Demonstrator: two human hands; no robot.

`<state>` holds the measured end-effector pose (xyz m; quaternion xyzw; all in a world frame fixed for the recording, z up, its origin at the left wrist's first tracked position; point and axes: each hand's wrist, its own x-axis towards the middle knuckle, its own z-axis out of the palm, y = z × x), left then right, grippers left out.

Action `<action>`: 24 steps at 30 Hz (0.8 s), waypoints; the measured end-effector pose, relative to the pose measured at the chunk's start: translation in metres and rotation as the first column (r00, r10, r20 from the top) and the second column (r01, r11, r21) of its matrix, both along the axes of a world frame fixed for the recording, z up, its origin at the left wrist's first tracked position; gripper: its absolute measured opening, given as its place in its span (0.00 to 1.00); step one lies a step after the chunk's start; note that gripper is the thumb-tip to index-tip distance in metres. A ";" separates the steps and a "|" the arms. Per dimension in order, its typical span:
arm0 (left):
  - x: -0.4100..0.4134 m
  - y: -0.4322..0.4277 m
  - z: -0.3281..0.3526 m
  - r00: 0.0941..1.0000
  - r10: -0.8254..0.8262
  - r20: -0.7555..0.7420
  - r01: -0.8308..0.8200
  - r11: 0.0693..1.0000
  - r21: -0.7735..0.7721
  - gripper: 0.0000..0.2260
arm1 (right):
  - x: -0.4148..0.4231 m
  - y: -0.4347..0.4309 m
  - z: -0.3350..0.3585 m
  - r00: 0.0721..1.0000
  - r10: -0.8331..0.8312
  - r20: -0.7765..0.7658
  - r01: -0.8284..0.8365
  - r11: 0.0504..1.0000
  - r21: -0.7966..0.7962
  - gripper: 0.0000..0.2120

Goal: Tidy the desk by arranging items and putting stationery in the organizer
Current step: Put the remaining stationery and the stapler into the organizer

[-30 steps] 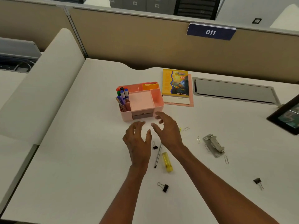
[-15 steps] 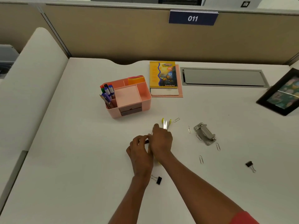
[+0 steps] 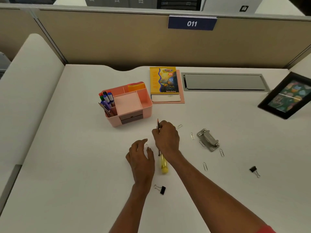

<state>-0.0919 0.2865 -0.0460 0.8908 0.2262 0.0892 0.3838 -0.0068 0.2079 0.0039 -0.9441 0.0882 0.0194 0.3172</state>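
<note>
Fingers (image 3: pixel 155 132) of the right hand (image 3: pixel 166 138) close their grip on a thin dark pencil (image 3: pixel 158 127), held upright. Beside it, the left hand (image 3: pixel 141 155) hovers half-open, empty. Beyond the grip, the pink plastic organizer (image 3: pixel 129 105) stands on the white bench (image 3: pixel 67 165).

- Pink organizer (image 3: pixel 134 113): upright on the white surface (image 3: pixel 67 165), markers standing in its left compartment, centre tray empty.
- Thin pencil (image 3: pixel 158 130): near-vertical, held in the right hand (image 3: pixel 166 138).
- Yellow highlighter (image 3: pixel 163 164): lying flat between the wrists.
- Black binder clip (image 3: pixel 160 189): lying beside the left forearm.
</note>
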 end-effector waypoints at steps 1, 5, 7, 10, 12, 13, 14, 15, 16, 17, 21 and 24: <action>0.001 0.001 0.001 1.000 0.004 0.002 -0.004 1.000 0.000 0.13 | 0.003 0.000 0.005 0.999 0.001 0.034 -0.003 0.999 0.051 0.08; 0.003 0.005 0.006 1.000 -0.005 0.014 0.005 1.000 0.006 0.13 | 0.022 0.009 0.033 0.984 0.015 0.177 -0.059 0.966 0.250 0.07; 0.004 0.009 0.008 1.000 -0.007 0.002 0.007 1.000 0.012 0.13 | 0.031 0.021 0.052 0.970 0.033 0.241 -0.112 0.940 0.321 0.07; 0.009 0.018 0.010 1.000 -0.006 -0.011 0.006 1.000 -0.003 0.14 | 0.043 0.045 0.082 0.940 0.048 0.339 -0.185 0.905 0.384 0.09; 0.013 0.025 0.011 1.000 -0.012 -0.007 0.012 1.000 -0.002 0.15 | 0.050 0.062 0.096 0.916 0.069 0.395 -0.241 0.882 0.404 0.10; 0.014 0.028 0.012 1.000 -0.015 -0.001 0.015 1.000 0.001 0.15 | 0.053 0.070 0.100 0.904 0.088 0.419 -0.272 0.875 0.401 0.09; 0.016 0.030 0.013 1.000 -0.014 0.007 0.014 1.000 0.002 0.15 | 0.056 0.078 0.103 0.891 0.109 0.440 -0.300 0.869 0.394 0.08; 0.018 0.033 0.015 1.000 -0.005 0.015 0.005 1.000 -0.001 0.15 | 0.059 0.085 0.104 0.881 0.126 0.455 -0.323 0.865 0.385 0.07; 0.019 0.036 0.016 1.000 0.006 0.021 -0.006 1.000 -0.009 0.15 | 0.061 0.092 0.103 0.874 0.141 0.465 -0.340 0.862 0.377 0.06; 0.021 0.038 0.017 1.000 0.018 0.025 -0.017 1.000 -0.020 0.15 | 0.063 0.098 0.102 0.868 0.158 0.470 -0.354 0.861 0.365 0.06; 0.027 0.048 0.020 0.998 0.049 0.036 -0.048 0.998 -0.041 0.15 | 0.071 0.117 0.093 0.871 0.267 0.412 -0.394 0.881 0.262 0.08; 0.030 0.054 0.022 0.998 0.060 0.031 -0.058 0.997 -0.057 0.15 | 0.076 0.127 0.082 0.876 0.374 0.305 -0.433 0.888 0.154 0.11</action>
